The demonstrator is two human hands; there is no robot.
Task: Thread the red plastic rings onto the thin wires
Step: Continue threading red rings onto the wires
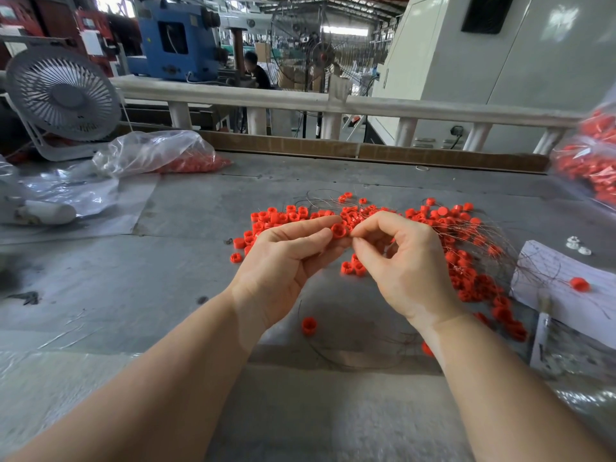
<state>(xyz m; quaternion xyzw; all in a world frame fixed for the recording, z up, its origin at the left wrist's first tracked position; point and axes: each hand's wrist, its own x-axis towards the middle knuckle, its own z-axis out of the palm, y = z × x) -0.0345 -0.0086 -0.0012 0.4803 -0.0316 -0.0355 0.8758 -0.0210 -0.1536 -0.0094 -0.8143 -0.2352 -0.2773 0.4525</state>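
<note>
My left hand (pixel 286 261) pinches one red plastic ring (pixel 339 230) between thumb and forefinger above the table. My right hand (pixel 403 261) meets it from the right, thumb and forefinger pinched together at the ring, on a thin wire too fine to see clearly there. A loose heap of red rings (pixel 443 228) lies on the grey table behind and to the right of my hands. Thin wires (pixel 490 238) fan out over the heap to the right. A single ring (pixel 309 325) lies near my left wrist, with a wire loop (pixel 360 361) under my forearms.
A clear bag of red rings (pixel 186 158) lies at the back left beside a grey desk fan (pixel 63 95). Another bag of rings (pixel 590 165) sits at the right edge. White paper (pixel 566 288) with one ring lies at the right. A rail borders the table's far side.
</note>
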